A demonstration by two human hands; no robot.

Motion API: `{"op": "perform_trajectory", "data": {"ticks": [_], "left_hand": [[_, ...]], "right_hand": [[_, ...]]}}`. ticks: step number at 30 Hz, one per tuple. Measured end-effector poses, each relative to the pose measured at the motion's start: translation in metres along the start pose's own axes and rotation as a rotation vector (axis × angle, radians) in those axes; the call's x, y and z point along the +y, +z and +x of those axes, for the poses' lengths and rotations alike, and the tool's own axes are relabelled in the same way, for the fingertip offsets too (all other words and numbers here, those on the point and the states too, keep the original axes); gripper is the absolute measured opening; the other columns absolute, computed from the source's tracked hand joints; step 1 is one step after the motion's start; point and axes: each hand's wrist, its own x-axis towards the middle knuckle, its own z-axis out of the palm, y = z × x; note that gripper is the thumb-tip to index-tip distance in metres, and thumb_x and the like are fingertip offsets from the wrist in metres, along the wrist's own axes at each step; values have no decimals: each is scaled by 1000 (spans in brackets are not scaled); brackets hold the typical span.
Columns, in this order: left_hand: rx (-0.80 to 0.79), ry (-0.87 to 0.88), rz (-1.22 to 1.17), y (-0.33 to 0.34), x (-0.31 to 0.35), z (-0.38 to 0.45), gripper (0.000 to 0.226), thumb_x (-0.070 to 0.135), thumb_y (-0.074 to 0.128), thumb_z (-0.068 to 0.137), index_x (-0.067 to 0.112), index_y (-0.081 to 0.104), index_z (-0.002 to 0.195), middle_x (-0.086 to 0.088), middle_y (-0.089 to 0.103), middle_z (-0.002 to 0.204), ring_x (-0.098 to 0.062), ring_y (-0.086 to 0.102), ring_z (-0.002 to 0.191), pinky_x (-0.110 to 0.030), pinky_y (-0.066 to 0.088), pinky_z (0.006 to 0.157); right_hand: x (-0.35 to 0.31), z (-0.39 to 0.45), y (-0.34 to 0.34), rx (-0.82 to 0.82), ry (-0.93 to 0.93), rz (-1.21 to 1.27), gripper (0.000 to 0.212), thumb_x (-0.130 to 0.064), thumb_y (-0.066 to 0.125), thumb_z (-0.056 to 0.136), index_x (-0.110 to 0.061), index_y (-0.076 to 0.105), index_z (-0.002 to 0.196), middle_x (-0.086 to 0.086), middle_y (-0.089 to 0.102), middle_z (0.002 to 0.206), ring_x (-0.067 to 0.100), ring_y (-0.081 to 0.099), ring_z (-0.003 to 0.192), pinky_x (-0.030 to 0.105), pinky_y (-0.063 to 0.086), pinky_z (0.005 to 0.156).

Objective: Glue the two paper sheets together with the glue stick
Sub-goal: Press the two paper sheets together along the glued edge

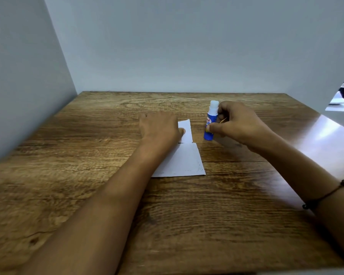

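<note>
The left hand (159, 126) lies palm down at about 11 o'clock from the middle of the wooden surface (87, 175), its fingers relaxed and pressing flat on the far paper sheet (186, 130), with the thumb tip resting on the white of it. Only the right strip of that sheet shows past the hand. Directly toward 6 o'clock from it lies the near paper sheet (184, 161), larger in view, flat on the surface, its far edge meeting the far sheet's near edge; the left forearm covers its left part. Toward 3 o'clock of the far sheet, just beside it, stands the glue stick (210, 124), blue-bodied with a white top, tilted slightly, its base on the surface. The right hand (238, 126) pinches the glue stick, thumb low on the blue body and curled fingers higher up. A dark cord bracelet (326, 195) circles the right wrist
</note>
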Motion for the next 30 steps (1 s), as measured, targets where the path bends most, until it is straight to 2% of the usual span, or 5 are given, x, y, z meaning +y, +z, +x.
{"op": "perform_trajectory", "data": {"ticks": [6,11,15,23,30], "left_hand": [[-8,-5,4,0,0,-1,28,44,48,84,16,53,85,-10,64,101,-31,56,98,-39,33,83],[-21,-7,-23,3,-2,2,34,43,49,84,15,39,67,-6,57,86,-28,52,86,-37,31,77],[-51,-30,-81,3,-5,4,41,42,52,82,19,30,57,-2,44,75,-25,41,76,-36,30,72],[-13,-34,-119,6,-9,-1,41,43,55,79,20,32,54,4,34,57,-24,40,71,-35,28,71],[3,-32,-149,3,-16,-17,43,44,55,79,21,29,53,3,34,58,-24,40,72,-36,30,71]], "right_hand": [[-2,-1,1,1,19,-13,26,-17,73,74,-10,60,95,2,57,77,19,56,76,37,50,74],[-5,-3,-8,-25,80,-44,38,-30,72,75,-9,59,104,7,63,92,23,60,85,42,49,83],[-13,-22,-31,133,41,-242,34,-43,62,80,-10,61,75,3,62,67,19,58,63,30,45,58],[-27,-46,15,-148,13,-363,40,-41,56,83,-2,64,80,12,65,76,23,56,72,31,37,56],[-33,-28,42,-227,-60,-431,30,-38,60,82,-15,44,69,-4,43,66,19,47,71,29,29,50]]}}
